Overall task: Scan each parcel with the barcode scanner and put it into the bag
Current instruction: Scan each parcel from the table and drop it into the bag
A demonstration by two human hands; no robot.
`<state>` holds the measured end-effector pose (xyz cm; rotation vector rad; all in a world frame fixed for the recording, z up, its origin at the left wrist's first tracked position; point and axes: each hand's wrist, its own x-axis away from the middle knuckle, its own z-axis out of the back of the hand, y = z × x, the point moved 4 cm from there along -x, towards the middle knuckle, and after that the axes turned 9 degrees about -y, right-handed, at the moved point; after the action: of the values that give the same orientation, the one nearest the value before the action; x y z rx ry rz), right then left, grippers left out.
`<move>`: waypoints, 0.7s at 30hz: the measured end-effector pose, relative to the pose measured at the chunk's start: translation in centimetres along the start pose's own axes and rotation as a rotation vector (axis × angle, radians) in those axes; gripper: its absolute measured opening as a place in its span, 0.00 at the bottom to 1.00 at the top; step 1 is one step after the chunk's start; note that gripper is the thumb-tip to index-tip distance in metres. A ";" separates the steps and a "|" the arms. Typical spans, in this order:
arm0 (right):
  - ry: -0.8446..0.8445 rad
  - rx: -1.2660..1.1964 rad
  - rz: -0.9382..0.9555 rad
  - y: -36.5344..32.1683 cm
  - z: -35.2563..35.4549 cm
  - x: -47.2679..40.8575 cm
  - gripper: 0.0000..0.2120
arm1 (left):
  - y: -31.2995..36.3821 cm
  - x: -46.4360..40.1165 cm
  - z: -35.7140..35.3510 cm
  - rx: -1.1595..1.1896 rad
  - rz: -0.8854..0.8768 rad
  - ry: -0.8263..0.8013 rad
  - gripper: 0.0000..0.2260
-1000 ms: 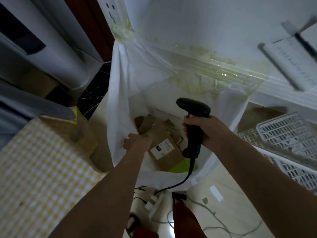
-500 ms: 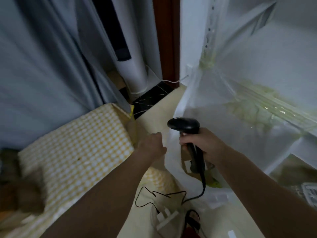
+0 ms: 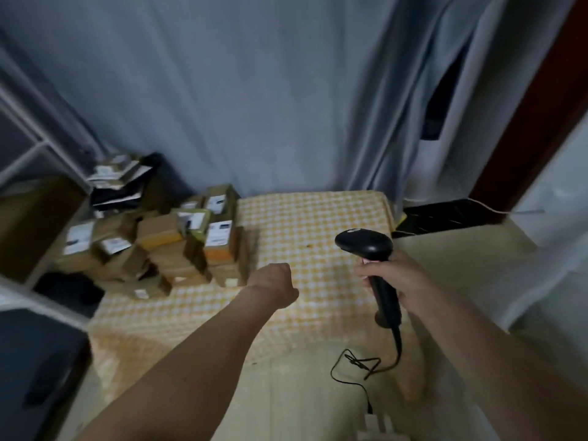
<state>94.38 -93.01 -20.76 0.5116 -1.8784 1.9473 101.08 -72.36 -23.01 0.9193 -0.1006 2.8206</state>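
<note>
Right hand (image 3: 401,283) holding barcode scanner (image 3: 370,256), parcels (image 3: 178,246) piled on checked tablecloth (image 3: 311,224)

One black handheld barcode scanner (image 3: 366,246) shows at about four o'clock from centre, with one thin black cable (image 3: 359,367) trailing below it at five o'clock. Two bare hands are in view. One yellow-and-white checked cloth (image 3: 318,224) covers the table. At nine o'clock, brown cardboard parcels with white labels (image 3: 178,246) are heaped; blur prevents an exact count, roughly a dozen or more.
</note>
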 end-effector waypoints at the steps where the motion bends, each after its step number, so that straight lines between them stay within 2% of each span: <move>1: -0.025 0.012 0.006 -0.4 -2.3 -0.5 0.06 | -2.8 0.5 -0.3 0.020 0.030 0.001 0.22; 6: -0.137 0.052 0.027 -1.9 -12.9 -2.1 0.06 | -14.6 3.4 -1.9 0.112 0.138 0.001 0.23; 11: -0.196 0.075 0.022 -3.0 -20.2 -2.7 0.06 | -22.8 5.8 -3.2 0.202 0.207 0.016 0.24; 18: -0.215 0.135 0.033 -5.3 -25.5 -4.8 0.09 | -28.7 7.1 -3.9 0.314 0.267 0.048 0.24; 21: -0.224 0.130 0.049 -6.1 -27.1 -6.1 0.07 | -30.1 6.6 -4.0 0.350 0.278 0.062 0.23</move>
<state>102.86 -65.89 -19.68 0.7571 -1.9198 2.1310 99.08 -41.38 -21.99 0.9465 0.3062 3.1876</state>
